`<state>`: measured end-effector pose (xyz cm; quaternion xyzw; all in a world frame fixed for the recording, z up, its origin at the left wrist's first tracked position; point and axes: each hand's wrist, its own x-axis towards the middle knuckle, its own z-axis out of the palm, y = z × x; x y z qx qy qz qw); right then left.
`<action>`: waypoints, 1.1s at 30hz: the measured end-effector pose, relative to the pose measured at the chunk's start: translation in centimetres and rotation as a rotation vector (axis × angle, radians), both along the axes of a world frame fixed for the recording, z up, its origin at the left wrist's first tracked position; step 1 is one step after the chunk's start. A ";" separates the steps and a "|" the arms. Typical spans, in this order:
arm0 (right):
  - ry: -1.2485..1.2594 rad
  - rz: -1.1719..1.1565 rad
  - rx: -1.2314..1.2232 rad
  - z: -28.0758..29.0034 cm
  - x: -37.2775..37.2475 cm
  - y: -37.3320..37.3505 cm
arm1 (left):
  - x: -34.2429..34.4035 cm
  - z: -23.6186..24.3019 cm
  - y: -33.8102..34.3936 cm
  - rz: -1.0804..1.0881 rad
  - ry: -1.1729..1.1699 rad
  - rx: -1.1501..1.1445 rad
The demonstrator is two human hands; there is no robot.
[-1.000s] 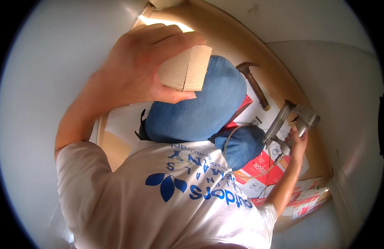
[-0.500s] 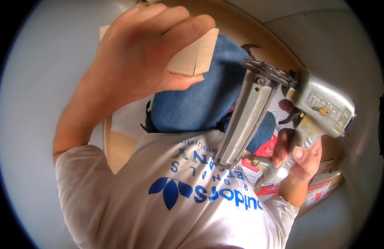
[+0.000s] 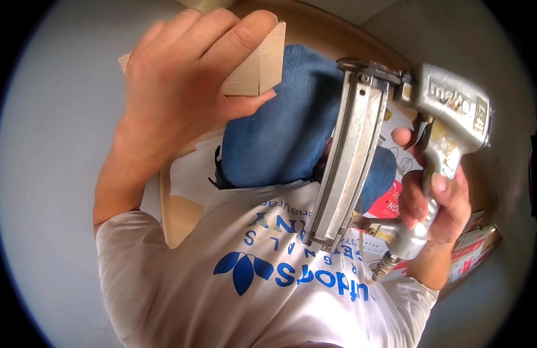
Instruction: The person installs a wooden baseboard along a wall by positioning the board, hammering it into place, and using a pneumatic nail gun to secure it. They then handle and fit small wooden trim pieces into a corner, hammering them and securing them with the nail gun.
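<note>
My left hand (image 3: 187,75) grips a light wood-grain board (image 3: 271,61) at the upper left, thumb beneath and fingers over the top. A thin seam shows near the board's right end, where two pieces meet at an angle; the rest of it is mostly hidden by the hand. On the right, my right hand (image 3: 445,203) is wrapped round the handle of a silver pneumatic nail gun (image 3: 454,107), with a finger by its trigger. The gun's long magazine (image 3: 346,162) slants down across my shirt, and its nose end stands apart from the board.
My knee in blue jeans (image 3: 274,127) lies between board and gun. Printed red and white cardboard (image 3: 471,255) is at the lower right. Pale grey panels (image 3: 53,174) rise on the left and right, and a brown wooden surface (image 3: 320,29) runs behind the knee.
The board and my left hand have shifted slightly left and up in view. The nail gun has tilted a little more upright, and its handle has moved right. Both grips stay the same.
</note>
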<state>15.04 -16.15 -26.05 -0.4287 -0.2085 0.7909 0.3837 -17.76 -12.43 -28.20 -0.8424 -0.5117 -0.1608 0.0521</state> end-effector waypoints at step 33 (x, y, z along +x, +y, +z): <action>0.398 -0.219 -0.448 -0.6 -3.0 -4.3 | 1.7 -2.8 0.8 -0.188 0.229 0.257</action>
